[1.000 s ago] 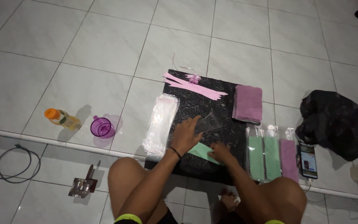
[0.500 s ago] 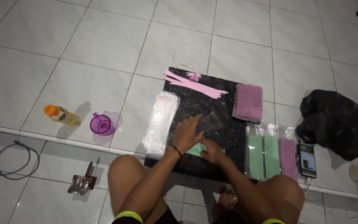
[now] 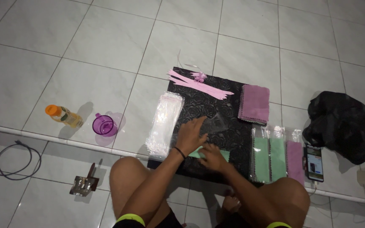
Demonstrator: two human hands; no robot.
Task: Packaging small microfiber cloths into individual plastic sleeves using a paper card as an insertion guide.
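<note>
I sit on the floor before a black embossed mat [image 3: 216, 105]. My left hand [image 3: 189, 135] lies flat, fingers spread, pressing a clear plastic sleeve [image 3: 216, 122] on the mat. My right hand [image 3: 211, 157] pinches a folded green cloth [image 3: 199, 153] just below the left hand, at the sleeve's near end. A stack of clear sleeves [image 3: 164, 122] lies at the mat's left edge. Pink ribbon strips with a small bow [image 3: 199, 82] lie at the far edge. A purple cloth stack [image 3: 255, 103] sits at the far right.
Packed green and purple cloths [image 3: 275, 156] lie right of the mat, beside a lit phone [image 3: 315, 162] and a black bag [image 3: 343, 124]. On the left stand an orange-capped bottle [image 3: 63, 116], a purple cup [image 3: 104, 125], a small metal tool [image 3: 84, 183] and a coiled cable [image 3: 15, 158].
My right hand has slid left with the green cloth, closing in under my left hand. The left hand stays pressed on the sleeve.
</note>
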